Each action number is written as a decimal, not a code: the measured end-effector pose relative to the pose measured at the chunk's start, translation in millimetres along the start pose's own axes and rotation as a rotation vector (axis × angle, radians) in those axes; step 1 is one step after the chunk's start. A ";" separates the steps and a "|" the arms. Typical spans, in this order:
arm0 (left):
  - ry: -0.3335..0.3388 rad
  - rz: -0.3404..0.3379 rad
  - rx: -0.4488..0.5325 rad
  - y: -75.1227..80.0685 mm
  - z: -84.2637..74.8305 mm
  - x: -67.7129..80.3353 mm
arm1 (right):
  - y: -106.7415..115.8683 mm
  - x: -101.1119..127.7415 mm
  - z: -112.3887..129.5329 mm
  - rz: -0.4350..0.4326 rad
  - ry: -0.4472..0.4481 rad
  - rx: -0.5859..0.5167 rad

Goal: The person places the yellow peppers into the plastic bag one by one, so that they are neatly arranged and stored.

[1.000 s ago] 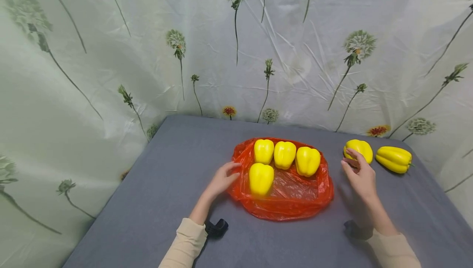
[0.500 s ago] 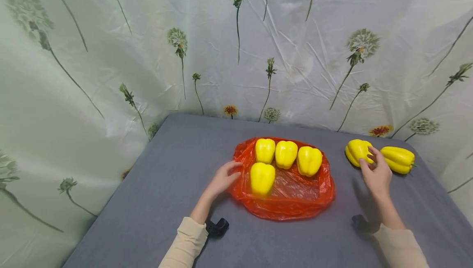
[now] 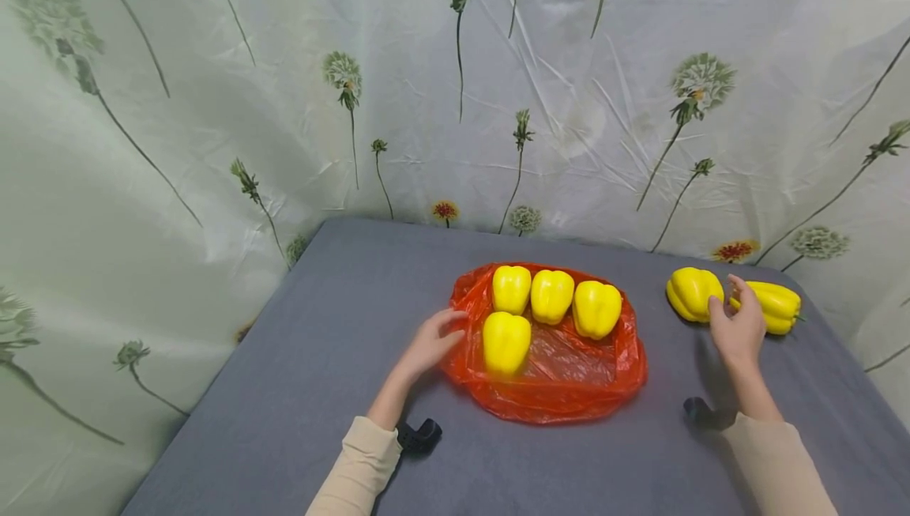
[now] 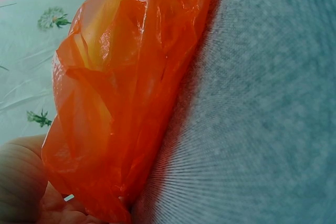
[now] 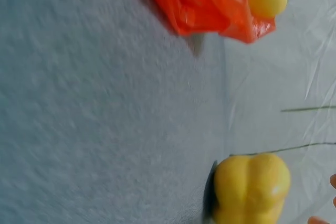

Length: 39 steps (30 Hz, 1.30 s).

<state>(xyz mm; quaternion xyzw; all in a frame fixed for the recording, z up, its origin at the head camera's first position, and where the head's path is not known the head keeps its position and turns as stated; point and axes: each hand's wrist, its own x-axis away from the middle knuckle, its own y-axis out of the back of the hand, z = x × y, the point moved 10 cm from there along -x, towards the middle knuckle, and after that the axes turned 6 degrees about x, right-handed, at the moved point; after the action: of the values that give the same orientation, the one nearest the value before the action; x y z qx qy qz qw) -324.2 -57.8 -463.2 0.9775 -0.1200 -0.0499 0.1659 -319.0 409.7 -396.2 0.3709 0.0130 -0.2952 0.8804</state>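
In the head view, a red plastic bag (image 3: 562, 401) lies with its mouth spread, and several yellow bell peppers (image 3: 596, 310) stand in it. My left hand (image 3: 429, 342) touches the bag's left edge, thumb and fingers apart. The left wrist view has that hand (image 4: 23, 184) beside the bag's crinkled side (image 4: 131, 77). On the right, my right hand (image 3: 739, 330) hovers by the near end of a lying bell pepper (image 3: 778, 303), partly covering it. Another bell pepper (image 3: 693, 295) sits just left of the fingers. Only fingertips (image 5: 317, 220) show in the right wrist view, apart from a bell pepper (image 5: 252, 187).
Everything rests on a grey cloth-covered table (image 3: 320, 326). A pale curtain with dandelion prints (image 3: 569, 105) hangs behind and to the left. Dark wrist devices (image 3: 421, 437) are on both forearms.
My right hand has moved right, from in front of the left loose bell pepper to the left end of the lying one. My left hand and the bag have kept their places.
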 end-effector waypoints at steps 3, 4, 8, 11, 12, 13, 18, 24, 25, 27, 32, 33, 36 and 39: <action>-0.004 -0.007 -0.006 0.7 -1.6 -0.3 | -4.0 -7.9 -5.4 0.021 -0.025 0.004; -0.002 -0.007 -0.003 0.7 -1.3 -0.1 | -5.8 -10.4 -7.2 0.030 -0.030 0.005; -0.009 -0.006 -0.006 -0.3 1.4 0.4 | -13.2 -18.7 -14.2 0.075 -0.050 0.016; -0.010 0.002 -0.007 -1.8 3.5 0.4 | -18.8 -22.6 -18.9 0.109 -0.057 0.028; -0.007 0.005 -0.006 -2.2 3.7 0.4 | -20.5 -23.5 -20.7 0.119 -0.063 0.026; -0.009 0.009 -0.006 -2.7 3.5 0.6 | -22.1 -24.4 -22.2 0.127 -0.069 0.025; -0.006 0.014 -0.004 -3.2 2.3 0.3 | -26.6 -26.9 -29.2 0.149 -0.108 0.014; 0.008 0.015 0.009 -2.7 3.0 0.3 | -31.3 -29.6 -31.0 0.196 -0.099 0.022; 0.010 0.014 0.010 -2.5 3.0 0.4 | -32.0 -29.9 -30.5 0.207 -0.090 0.024; 0.005 0.014 0.008 -2.1 2.2 0.3 | -33.9 -30.5 -28.7 0.233 -0.063 0.032; -0.017 0.014 0.003 -1.5 -0.7 -0.6 | -39.9 -29.5 -21.0 0.287 0.010 0.017; -0.025 0.014 0.002 -1.4 -1.6 -0.8 | -40.9 -28.9 -19.6 0.294 0.018 0.010; -0.026 0.011 -0.004 -1.3 -1.8 -1.1 | -43.6 -26.8 -16.1 0.299 0.019 0.005; -0.014 0.006 -0.002 -1.3 0.0 -1.1 | -45.3 -25.5 -12.9 0.296 0.017 0.016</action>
<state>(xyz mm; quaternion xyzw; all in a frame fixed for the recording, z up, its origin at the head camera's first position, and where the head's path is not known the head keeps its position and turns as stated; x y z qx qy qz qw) -324.9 -56.4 -463.5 0.9766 -0.1239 -0.0563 0.1664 -361.5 406.3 -428.6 0.3780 -0.0366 -0.1589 0.9113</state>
